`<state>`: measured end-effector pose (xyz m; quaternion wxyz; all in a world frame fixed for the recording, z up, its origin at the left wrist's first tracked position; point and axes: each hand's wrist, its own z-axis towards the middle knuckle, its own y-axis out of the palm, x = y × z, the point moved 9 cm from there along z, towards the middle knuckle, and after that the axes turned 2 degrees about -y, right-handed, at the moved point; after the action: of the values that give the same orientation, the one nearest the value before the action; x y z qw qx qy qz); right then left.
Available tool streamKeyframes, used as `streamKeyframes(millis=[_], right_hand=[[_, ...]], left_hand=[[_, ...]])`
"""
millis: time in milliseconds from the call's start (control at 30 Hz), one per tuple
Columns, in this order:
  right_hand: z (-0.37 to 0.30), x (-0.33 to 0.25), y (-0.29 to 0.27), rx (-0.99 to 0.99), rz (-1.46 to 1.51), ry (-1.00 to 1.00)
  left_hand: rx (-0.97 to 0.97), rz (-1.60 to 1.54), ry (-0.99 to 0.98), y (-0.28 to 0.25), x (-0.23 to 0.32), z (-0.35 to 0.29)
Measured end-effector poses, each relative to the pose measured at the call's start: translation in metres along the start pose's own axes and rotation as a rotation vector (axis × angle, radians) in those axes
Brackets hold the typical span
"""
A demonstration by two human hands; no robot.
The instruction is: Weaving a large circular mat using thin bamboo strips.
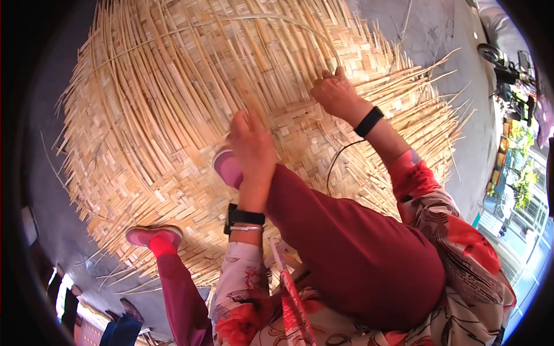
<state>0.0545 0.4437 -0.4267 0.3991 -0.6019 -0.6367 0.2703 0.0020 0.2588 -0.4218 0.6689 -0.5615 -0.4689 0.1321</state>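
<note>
A large round mat of woven bamboo strips (167, 199) covers the floor before me, its long loose ends fraying around the rim. One long thin bamboo strip (283, 19) arches across the far part, over many parallel strips, and bends down to my right hand (339, 95). The fingers of that hand are closed on the strip's right end. My left hand (254, 150) is over the middle of the weave, beside my raised shoe; its fingers are smeared by motion, and whether they grip a strip does not show.
My shoes (154, 235) rest on the mat, with one bent knee between my arms. A thin dark cord (334, 158) lies near my right wrist. Grey floor (470, 150) surrounds the mat. At the far right stand a wheeled vehicle (492, 55) and green plants (522, 167).
</note>
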Motion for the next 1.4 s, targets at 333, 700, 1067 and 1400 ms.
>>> streamKeyframes(millis=[333,700,1067,1400], right_hand=[[-0.062,0.036,-0.108,0.771,0.27,-0.001],[-0.019,0.057,0.033,0.306,1.408,0.394],[0.054,0.036,-0.004,0.343,0.99,0.211],[0.041,0.028,0.02,0.127,1.598,0.366]], left_hand=[[-0.153,-0.326,0.288,0.02,0.082,0.05],[-0.111,-0.169,0.277,0.01,0.091,0.047],[0.167,-0.7,-0.214,-0.019,0.033,0.027],[0.219,-0.885,-0.335,0.003,0.013,0.03]])
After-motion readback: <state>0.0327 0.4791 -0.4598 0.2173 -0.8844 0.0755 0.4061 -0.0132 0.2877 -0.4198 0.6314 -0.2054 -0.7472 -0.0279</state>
